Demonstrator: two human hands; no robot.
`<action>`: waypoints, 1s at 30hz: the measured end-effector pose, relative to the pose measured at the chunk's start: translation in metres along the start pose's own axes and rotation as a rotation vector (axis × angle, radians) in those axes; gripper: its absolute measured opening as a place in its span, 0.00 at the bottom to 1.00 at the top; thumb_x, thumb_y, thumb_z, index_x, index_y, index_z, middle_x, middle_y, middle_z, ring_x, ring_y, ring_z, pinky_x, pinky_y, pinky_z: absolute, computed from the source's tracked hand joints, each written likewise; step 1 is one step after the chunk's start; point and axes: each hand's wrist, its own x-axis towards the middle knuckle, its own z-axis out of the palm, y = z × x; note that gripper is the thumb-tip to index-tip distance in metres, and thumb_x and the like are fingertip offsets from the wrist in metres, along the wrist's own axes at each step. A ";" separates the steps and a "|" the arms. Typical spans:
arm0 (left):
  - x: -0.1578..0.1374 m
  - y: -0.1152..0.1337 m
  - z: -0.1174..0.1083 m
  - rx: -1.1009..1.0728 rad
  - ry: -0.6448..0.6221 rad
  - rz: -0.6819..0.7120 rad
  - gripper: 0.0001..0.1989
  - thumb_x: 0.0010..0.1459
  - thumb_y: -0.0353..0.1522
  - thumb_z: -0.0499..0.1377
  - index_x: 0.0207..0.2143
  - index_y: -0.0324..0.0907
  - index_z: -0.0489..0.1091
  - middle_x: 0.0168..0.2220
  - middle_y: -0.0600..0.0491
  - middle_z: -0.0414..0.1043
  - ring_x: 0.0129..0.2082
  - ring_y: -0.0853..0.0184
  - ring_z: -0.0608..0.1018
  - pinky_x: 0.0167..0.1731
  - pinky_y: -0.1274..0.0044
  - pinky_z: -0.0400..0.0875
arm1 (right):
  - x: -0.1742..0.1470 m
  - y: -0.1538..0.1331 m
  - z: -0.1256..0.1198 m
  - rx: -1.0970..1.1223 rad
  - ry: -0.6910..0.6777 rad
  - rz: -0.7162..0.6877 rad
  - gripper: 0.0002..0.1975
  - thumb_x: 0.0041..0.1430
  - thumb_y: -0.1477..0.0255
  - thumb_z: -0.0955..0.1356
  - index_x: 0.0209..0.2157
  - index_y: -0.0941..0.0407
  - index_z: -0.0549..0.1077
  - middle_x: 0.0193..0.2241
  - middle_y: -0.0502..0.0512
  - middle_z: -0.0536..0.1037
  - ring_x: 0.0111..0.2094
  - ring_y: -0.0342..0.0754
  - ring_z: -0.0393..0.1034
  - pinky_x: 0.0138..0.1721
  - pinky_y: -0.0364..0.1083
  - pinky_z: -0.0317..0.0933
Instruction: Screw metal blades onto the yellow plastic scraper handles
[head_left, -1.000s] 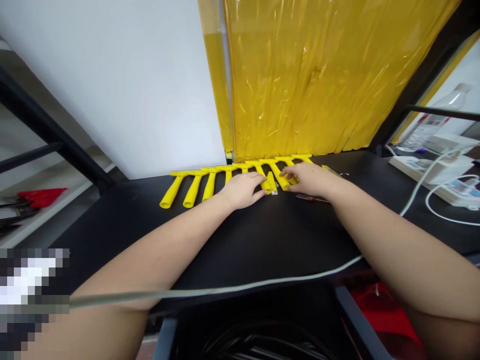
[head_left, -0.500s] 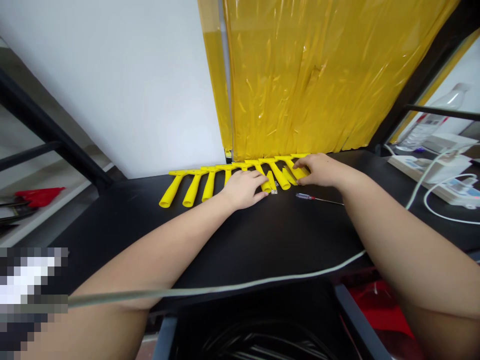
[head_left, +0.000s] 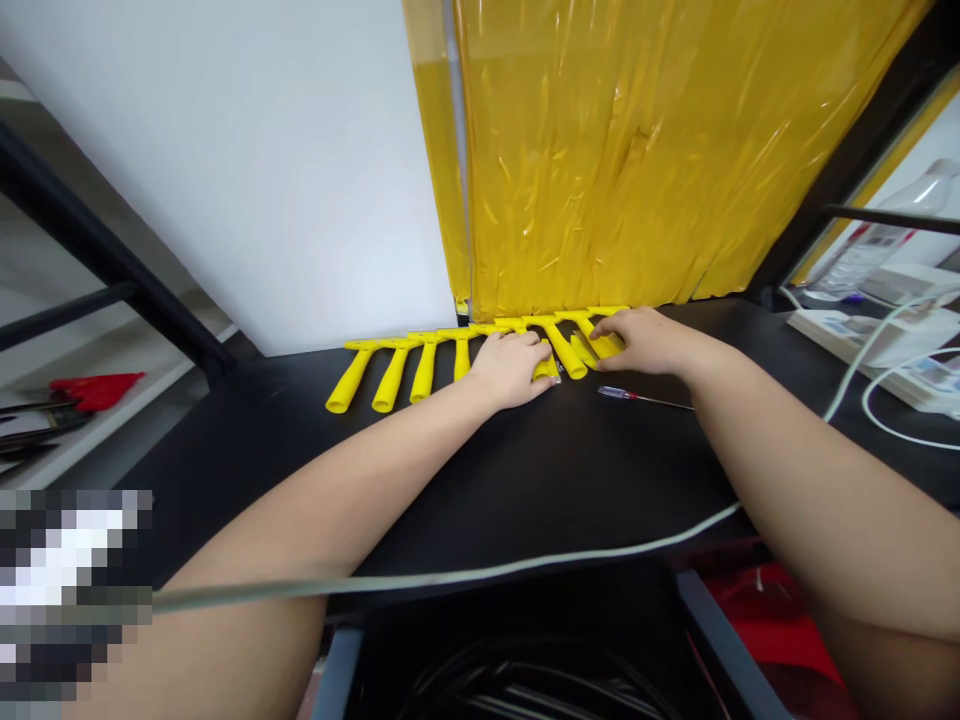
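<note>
Several yellow plastic handles with tubular grips (head_left: 350,380) lie in a row along the back of the black table (head_left: 495,480). My left hand (head_left: 514,368) reaches over the middle of the row. Its fingers are bent, with a yellow plastic part (head_left: 546,367) showing between thumb and fingers; small shiny bits lie beside the thumb, too small to name. My right hand (head_left: 637,340) is at the row's right end, thumb and fingers around a yellow handle (head_left: 606,345), partly hidden. A screwdriver (head_left: 626,394) with a clear handle lies just in front of my right hand.
A pale cable (head_left: 525,567) crosses near the table's front edge. White power strips (head_left: 862,350) with cords and a plastic bottle (head_left: 877,240) are at right. A white panel (head_left: 285,180) and yellow plastic sheeting (head_left: 600,150) stand behind. An open drawer (head_left: 341,670) is below.
My left hand has slid a little to the right over the yellow parts, and its thumb has come nearer the fingers. My right hand keeps its place; the view has shifted slightly.
</note>
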 end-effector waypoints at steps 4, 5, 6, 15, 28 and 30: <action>-0.004 0.001 0.000 -0.004 0.049 0.002 0.23 0.68 0.49 0.58 0.55 0.42 0.74 0.56 0.44 0.77 0.56 0.50 0.78 0.56 0.59 0.67 | 0.000 0.000 0.002 0.001 0.023 -0.010 0.28 0.55 0.56 0.76 0.56 0.52 0.82 0.52 0.60 0.84 0.55 0.65 0.77 0.59 0.58 0.69; -0.006 -0.001 -0.002 -0.005 0.058 -0.009 0.25 0.68 0.50 0.58 0.56 0.42 0.74 0.56 0.44 0.77 0.56 0.49 0.78 0.57 0.58 0.67 | 0.001 0.001 0.002 0.001 0.034 -0.016 0.28 0.55 0.56 0.76 0.56 0.51 0.82 0.52 0.60 0.84 0.55 0.65 0.77 0.58 0.58 0.69; -0.009 -0.003 -0.005 -0.005 0.057 -0.030 0.26 0.68 0.51 0.58 0.56 0.42 0.74 0.56 0.43 0.77 0.56 0.48 0.78 0.57 0.58 0.67 | 0.001 0.001 0.001 0.002 0.047 -0.024 0.28 0.55 0.56 0.76 0.55 0.52 0.83 0.51 0.60 0.84 0.54 0.65 0.77 0.58 0.58 0.69; -0.064 -0.048 -0.028 -0.059 -0.060 -0.029 0.32 0.66 0.54 0.58 0.65 0.46 0.70 0.67 0.44 0.71 0.68 0.49 0.70 0.68 0.57 0.60 | -0.012 -0.046 -0.004 0.201 0.273 -0.318 0.19 0.64 0.64 0.71 0.54 0.55 0.80 0.52 0.62 0.81 0.57 0.63 0.72 0.62 0.59 0.64; -0.075 -0.062 -0.007 -0.087 -0.166 -0.035 0.29 0.75 0.52 0.46 0.74 0.61 0.60 0.77 0.55 0.56 0.76 0.48 0.60 0.70 0.47 0.55 | -0.003 -0.083 0.020 0.100 0.162 -0.386 0.22 0.65 0.64 0.72 0.57 0.60 0.79 0.58 0.67 0.80 0.66 0.69 0.65 0.67 0.67 0.59; -0.074 -0.062 -0.006 -0.073 -0.168 -0.047 0.28 0.76 0.51 0.45 0.73 0.62 0.60 0.77 0.56 0.57 0.76 0.49 0.60 0.69 0.48 0.58 | -0.003 -0.083 0.021 0.094 0.169 -0.386 0.22 0.64 0.65 0.73 0.57 0.60 0.79 0.58 0.68 0.80 0.65 0.70 0.66 0.66 0.68 0.60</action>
